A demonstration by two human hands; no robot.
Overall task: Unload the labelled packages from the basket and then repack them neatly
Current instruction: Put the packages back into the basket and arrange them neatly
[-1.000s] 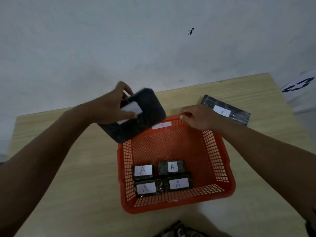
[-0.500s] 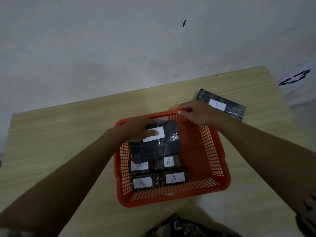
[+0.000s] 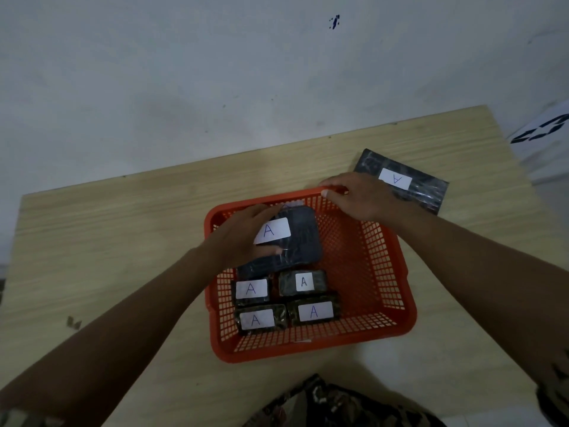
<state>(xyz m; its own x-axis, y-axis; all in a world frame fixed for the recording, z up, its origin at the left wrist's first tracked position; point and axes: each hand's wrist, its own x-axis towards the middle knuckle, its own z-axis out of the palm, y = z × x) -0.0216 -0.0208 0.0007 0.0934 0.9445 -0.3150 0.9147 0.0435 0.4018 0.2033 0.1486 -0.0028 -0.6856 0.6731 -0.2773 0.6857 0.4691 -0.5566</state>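
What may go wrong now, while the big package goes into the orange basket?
1. The large package in the left hand sits tilted and could land on the four small packages.
2. The right hand grips only the far rim of the basket, which might tip.

Package's (image 3: 295,241) left edge behind hand (image 3: 243,234)

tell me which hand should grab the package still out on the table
Right. The right hand rests on the basket rim, just beside the package on the table. The left hand is busy holding a large package inside the basket.
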